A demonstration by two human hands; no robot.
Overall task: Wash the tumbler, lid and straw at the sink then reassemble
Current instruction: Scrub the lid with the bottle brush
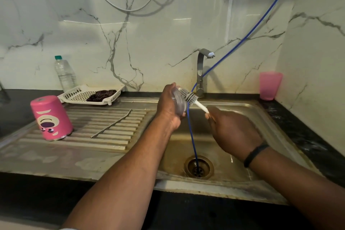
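Note:
The pink tumbler [51,117] with a cartoon face stands upside down on the left of the drainboard. A metal straw [111,124] lies on the drainboard ribs to its right. Over the sink basin my left hand [169,107] grips the clear round lid [179,101] on edge, its face turned right. My right hand [231,132] holds the white handle of a bottle brush [190,97], whose grey bristles touch the lid's face.
The steel sink [220,151] has a drain at the bottom, with a blue hose [192,136] running into it. The tap [201,73] stands behind the hands. A white tray [89,95] with a dark cloth, a water bottle [64,73] and a pink cup [269,86] sit at the back.

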